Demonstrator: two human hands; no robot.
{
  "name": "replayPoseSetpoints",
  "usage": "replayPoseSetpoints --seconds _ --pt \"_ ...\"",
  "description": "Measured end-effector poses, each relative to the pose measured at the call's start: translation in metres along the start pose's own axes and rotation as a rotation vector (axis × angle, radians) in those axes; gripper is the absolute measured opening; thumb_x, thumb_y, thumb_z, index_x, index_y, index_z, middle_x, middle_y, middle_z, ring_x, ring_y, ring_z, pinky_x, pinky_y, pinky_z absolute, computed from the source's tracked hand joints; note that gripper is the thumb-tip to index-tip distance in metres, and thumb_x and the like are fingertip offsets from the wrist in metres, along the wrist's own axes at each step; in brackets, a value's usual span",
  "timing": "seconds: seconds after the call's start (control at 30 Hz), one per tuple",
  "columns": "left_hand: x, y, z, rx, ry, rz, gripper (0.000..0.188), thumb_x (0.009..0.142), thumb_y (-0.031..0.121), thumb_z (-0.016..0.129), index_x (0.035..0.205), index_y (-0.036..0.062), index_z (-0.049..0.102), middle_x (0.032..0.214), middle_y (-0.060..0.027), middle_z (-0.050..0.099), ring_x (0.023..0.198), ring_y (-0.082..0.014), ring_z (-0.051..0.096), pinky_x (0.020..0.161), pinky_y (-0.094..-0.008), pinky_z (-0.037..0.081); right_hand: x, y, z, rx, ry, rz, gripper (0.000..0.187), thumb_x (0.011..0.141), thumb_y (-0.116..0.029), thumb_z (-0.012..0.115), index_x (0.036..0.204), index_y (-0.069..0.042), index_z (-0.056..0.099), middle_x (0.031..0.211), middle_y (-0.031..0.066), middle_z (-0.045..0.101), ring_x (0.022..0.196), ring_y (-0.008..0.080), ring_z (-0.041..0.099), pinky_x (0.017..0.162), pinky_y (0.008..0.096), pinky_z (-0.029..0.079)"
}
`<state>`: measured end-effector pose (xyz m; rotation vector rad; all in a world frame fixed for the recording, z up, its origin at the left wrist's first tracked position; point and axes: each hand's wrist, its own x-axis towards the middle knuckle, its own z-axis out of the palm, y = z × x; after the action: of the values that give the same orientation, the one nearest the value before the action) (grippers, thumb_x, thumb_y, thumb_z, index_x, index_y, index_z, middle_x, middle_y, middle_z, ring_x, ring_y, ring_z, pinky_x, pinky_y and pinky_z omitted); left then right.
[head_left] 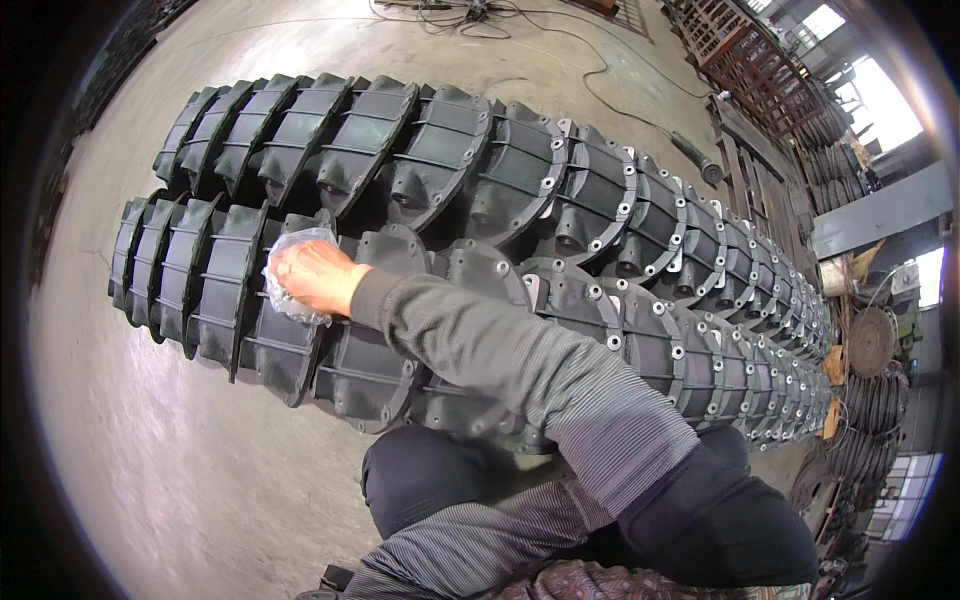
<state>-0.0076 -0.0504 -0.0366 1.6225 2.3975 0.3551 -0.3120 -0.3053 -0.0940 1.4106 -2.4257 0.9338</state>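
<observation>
At the left, smooth pale concrete floor (110, 430) is curving past the ends of two long rows of dark-grey castings. Toward that end of the near row (365, 375), the right hand (318, 277) is clutching crumpled clear plastic film (295, 306) in a clenched grip, and the film is lying against one casting's upper edge. Work appears to be going on at this one piece; nothing visible is separating finished castings from waiting ones, so how many are left cannot be told. Farther right, a finely striped knit sleeve (600, 390) is crossing the near row. The left hand is not showing, so its grip cannot be told. Beyond, the far row (515, 165) is running parallel, its matte, curved shells bearing raised ribs and flanges with bright, round bolt holes. At the right, a corded cylindrical power tool (697, 157) is lying near rust-brown metal racks (745, 60).
</observation>
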Motion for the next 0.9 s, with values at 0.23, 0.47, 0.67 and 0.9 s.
replayPoseSetpoints --seconds 0.23,0.47,0.67,0.9 --pt "0.005 0.003 -0.003 -0.037 0.025 0.010 0.017 0.088 0.019 0.062 0.087 0.0094 0.076 0.076 -0.0091 0.070 0.070 -0.0286 0.069 0.062 -0.0500 0.048 -0.048 0.032 -0.111 0.776 0.117 0.349 0.024 0.097 -0.022 0.069 0.106 -0.001 0.077 0.096 0.0098 0.076 0.079 0.0195 0.073 0.071 0.0365 0.060" --pt "0.009 0.007 0.004 -0.066 0.138 -0.067 0.017 0.087 0.021 0.064 0.082 0.0088 0.075 0.075 -0.0094 0.070 0.069 -0.0287 0.069 0.062 -0.0500 0.049 -0.146 0.134 -0.231 1.252 0.319 0.856 0.028 0.107 -0.012 0.064 0.128 0.003 0.070 0.103 0.0052 0.071 0.087 0.0102 0.066 0.076 0.0233 0.055" --pt "0.008 0.010 -0.003 -0.137 0.140 -0.090 0.019 0.088 0.022 0.061 0.084 0.0087 0.074 0.074 -0.0089 0.069 0.070 -0.0271 0.068 0.064 -0.0487 0.050 -0.206 0.193 -0.261 1.138 0.379 0.818 0.030 0.100 -0.011 0.072 0.127 0.001 0.067 0.106 0.0083 0.072 0.088 0.0136 0.068 0.076 0.0263 0.056" --pt "-0.003 0.002 -0.028 -0.096 0.140 -0.101 0.017 0.089 0.021 0.061 0.093 0.0074 0.071 0.076 -0.0055 0.067 0.070 -0.0221 0.065 0.065 -0.0413 0.047 -0.242 0.285 -0.304 0.425 0.504 0.990 0.018 0.096 -0.005 0.072 0.111 0.004 0.074 0.087 0.0065 0.073 0.075 0.0129 0.068 0.065 0.0272 0.056"
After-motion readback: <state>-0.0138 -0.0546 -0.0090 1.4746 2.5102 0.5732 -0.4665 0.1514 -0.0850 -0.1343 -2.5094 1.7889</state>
